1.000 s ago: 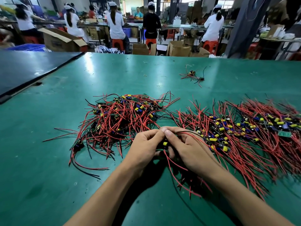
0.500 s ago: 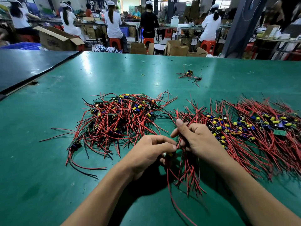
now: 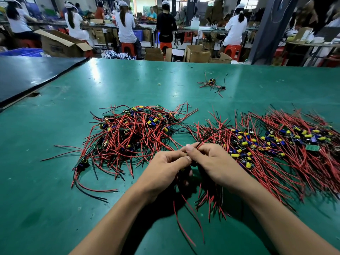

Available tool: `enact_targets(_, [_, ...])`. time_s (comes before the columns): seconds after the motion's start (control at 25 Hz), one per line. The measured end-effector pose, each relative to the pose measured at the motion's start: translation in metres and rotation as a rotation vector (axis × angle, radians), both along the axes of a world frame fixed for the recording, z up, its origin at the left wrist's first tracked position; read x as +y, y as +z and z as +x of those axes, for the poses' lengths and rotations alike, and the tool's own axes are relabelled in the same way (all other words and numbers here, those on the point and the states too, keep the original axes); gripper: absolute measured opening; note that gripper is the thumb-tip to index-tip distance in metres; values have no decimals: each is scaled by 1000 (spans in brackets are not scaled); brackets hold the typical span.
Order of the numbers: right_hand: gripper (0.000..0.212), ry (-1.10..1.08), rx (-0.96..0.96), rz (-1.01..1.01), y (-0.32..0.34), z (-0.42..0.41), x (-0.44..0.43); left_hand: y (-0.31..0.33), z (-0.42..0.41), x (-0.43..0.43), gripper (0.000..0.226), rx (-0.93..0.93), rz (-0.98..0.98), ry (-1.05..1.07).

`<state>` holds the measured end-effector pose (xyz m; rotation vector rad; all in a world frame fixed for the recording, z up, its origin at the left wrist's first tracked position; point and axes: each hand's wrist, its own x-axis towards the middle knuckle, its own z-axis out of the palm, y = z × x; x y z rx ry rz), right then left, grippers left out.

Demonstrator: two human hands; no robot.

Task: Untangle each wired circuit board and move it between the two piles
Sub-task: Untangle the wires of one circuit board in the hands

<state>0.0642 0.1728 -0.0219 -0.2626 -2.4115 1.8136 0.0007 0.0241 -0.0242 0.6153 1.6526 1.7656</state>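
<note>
Two piles of small circuit boards with red and black wires lie on the green table [image 3: 55, 199]. The tangled left pile [image 3: 132, 133] sits in the middle. The right pile [image 3: 276, 150] is laid out in rows. Between them, near the front, my left hand [image 3: 165, 168] and my right hand [image 3: 213, 162] meet and together grip one wired circuit board [image 3: 189, 201]. Its board is hidden inside my fingers. Its red wires hang below my hands, and the right hand pinches red wires at its fingertips.
A lone wired board [image 3: 213, 83] lies farther back on the table, near a small rubber band [image 3: 159, 84]. A dark table [image 3: 27, 74] adjoins at the left. Beyond the far edge, several people sit on red stools among cardboard boxes [image 3: 62, 43].
My right hand came back from the edge of the right pile to meet the left hand. Both hands now close together on the wired board, its wires hanging lower.
</note>
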Motion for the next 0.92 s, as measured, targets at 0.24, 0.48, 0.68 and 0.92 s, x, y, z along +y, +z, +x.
enact_targets(0.24, [34, -280, 150, 293, 5, 1, 16, 0, 2, 1, 16, 56, -27, -81])
enact_targets(0.48, [58, -283, 9, -402, 10, -3, 8, 3, 3, 4, 17, -7, 17, -49])
enact_targets(0.68, [61, -271, -21, -154, 8, -1, 9, -1, 8, 5, 16, 184, -89, -38])
enact_targets(0.92, [52, -318, 80, 490, 3, 6, 16, -3, 7, 5, 13, 343, -154, 5])
